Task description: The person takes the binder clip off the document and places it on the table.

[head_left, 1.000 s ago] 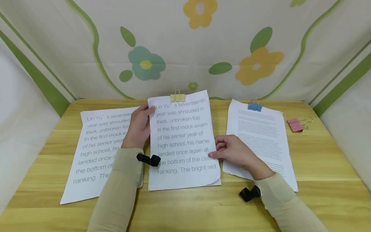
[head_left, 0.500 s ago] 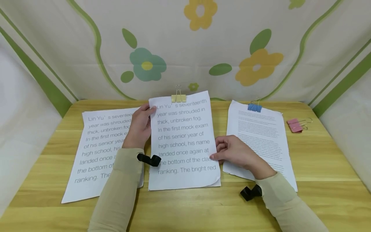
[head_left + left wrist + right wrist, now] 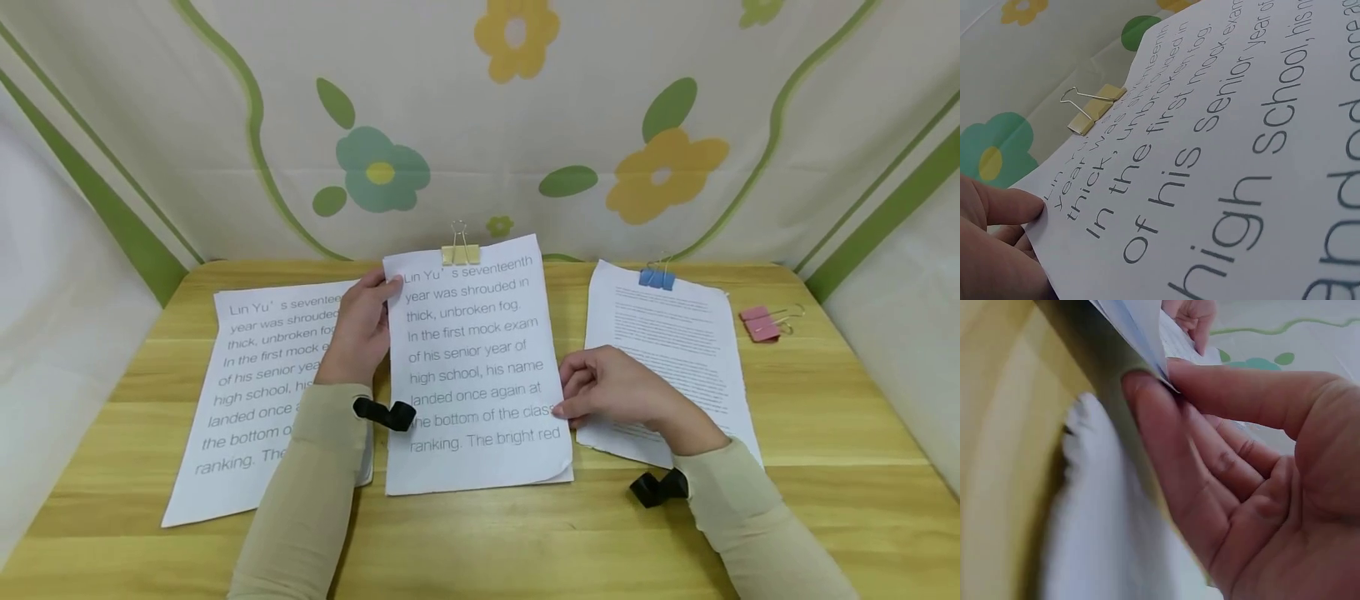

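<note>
A stack of printed paper [image 3: 472, 358] stands raised in the middle, its top edge held by a yellow binder clip [image 3: 461, 254]. My left hand [image 3: 360, 329] grips its upper left edge, thumb on the front and fingers behind, as the left wrist view shows around the thumb [image 3: 1013, 205]. Low on the right edge, my right hand [image 3: 615, 390] pinches the sheets between thumb and fingers; the right wrist view shows the paper edge at the thumb tip [image 3: 1188, 375]. The back of the stack is hidden in the head view.
To the left lies another printed stack [image 3: 247, 400], partly behind my left arm. A third stack [image 3: 667, 333] with a blue binder clip [image 3: 657, 278] lies at the right, partly under my right hand. Beyond it sits a pink binder clip [image 3: 761, 324] on the wooden table [image 3: 525, 550].
My right thumb has slid slightly outward to the right edge of the clipped stack, and the right forearm has shifted a little right. The left hand keeps its hold.
</note>
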### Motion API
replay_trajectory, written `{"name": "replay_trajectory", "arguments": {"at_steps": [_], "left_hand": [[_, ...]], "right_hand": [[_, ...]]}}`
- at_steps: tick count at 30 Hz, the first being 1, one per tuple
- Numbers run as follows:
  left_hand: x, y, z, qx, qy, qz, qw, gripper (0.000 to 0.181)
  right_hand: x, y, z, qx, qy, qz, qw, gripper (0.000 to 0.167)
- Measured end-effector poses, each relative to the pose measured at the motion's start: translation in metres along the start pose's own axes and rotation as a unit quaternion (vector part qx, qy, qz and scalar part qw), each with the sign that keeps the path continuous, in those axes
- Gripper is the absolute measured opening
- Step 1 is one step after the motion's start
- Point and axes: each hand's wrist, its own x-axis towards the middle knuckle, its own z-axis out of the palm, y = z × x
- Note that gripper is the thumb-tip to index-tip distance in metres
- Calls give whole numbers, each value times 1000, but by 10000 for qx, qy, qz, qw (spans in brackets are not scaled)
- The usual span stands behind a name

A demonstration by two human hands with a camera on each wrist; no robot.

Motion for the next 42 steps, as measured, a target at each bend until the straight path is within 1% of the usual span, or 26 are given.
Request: {"name": "replay_trajectory", "arguments": {"at_steps": [2, 3, 5, 7, 9, 12, 15, 17, 20, 24, 26, 28, 32, 36, 39, 42], "left_hand": [[-2, 1, 1, -2, 14, 7, 10000, 42], [-3, 1, 2, 48, 6, 3, 10000, 41], [-3, 0, 4, 92, -39, 10, 9999, 41], [-3, 0, 7, 156, -62, 38, 9999, 41], [-3, -2, 8, 205, -76, 56, 9997, 40], [-3, -4, 9, 245, -108, 55, 9996, 41], [-2, -9, 13, 272, -198, 32, 9994, 43], [-2, -14, 16, 313, -234, 14, 9992, 43], [-3, -20, 21, 359, -235, 1, 9991, 40], [-7, -26, 27, 498, -287, 11, 9983, 38], [-8, -26, 30, 591, -301, 48, 9978, 39], [-8, -26, 31, 638, -293, 78, 9975, 39], [-7, -26, 33, 614, -323, 90, 9976, 40], [-6, -26, 33, 572, -374, 14, 9977, 40], [-6, -26, 31, 534, -375, -81, 9978, 42], [-6, -26, 29, 567, -382, -151, 9975, 44]], "right_hand": [[0, -5, -5, -439, 439, -130, 9980, 30], [0, -9, -8, -617, 736, -162, 9952, 34], [3, -20, -14, -862, 1325, -187, 9873, 44], [9, -36, -19, -1006, 1824, -218, 9778, 53], [19, -54, -24, -1008, 2148, -232, 9712, 62], [42, -79, -29, -1161, 2376, -422, 9635, 69], [67, -95, -35, -1473, 2390, -582, 9580, 75], [82, -102, -37, -1679, 2272, -599, 9574, 78], [100, -108, -38, -1815, 1920, -479, 9633, 81], [111, -111, -37, -1792, 1473, -263, 9724, 82], [113, -112, -36, -1685, 1393, -221, 9756, 80], [112, -112, -36, -1445, 1420, -185, 9791, 77], [111, -111, -39, -636, 1511, -101, 9864, 72], [112, -109, -43, -12, 1458, -49, 9893, 70], [112, -106, -44, 117, 1454, -105, 9892, 70], [113, -102, -42, 72, 1477, -212, 9888, 72]]}}
